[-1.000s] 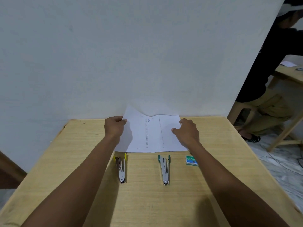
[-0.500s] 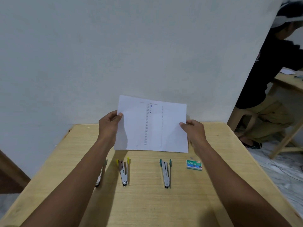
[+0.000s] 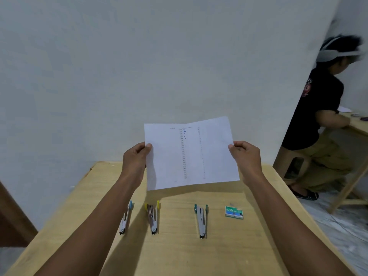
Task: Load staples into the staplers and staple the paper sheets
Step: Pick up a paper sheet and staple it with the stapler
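Head view: the left hand [image 3: 136, 159] grips the left edge of the paper sheets [image 3: 191, 153], thumb on the front face and fingers curled behind. The right hand [image 3: 246, 158] grips the right edge in the same manner, thumb on the front. The sheets are held upright and slightly tilted, in the air above the far half of the wooden table [image 3: 179, 253], clear of its surface; printed columns of small figures run down the middle of the top sheet. Three staplers lie on the table below the sheets, all opened out and pointing toward the person. The blue-capped stapler [image 3: 125, 219] lies at the left, partly hidden by the left forearm. The yellow-capped stapler [image 3: 153, 218] lies just beside it. The green-capped stapler [image 3: 201, 220] lies well apart to the right. A green staple box [image 3: 234, 212] lies flat to the right of the green-capped stapler. A white wall [image 3: 139, 66] stands behind the table. At the right edge, a second person [image 3: 320, 116] in a black shirt sits at another table.
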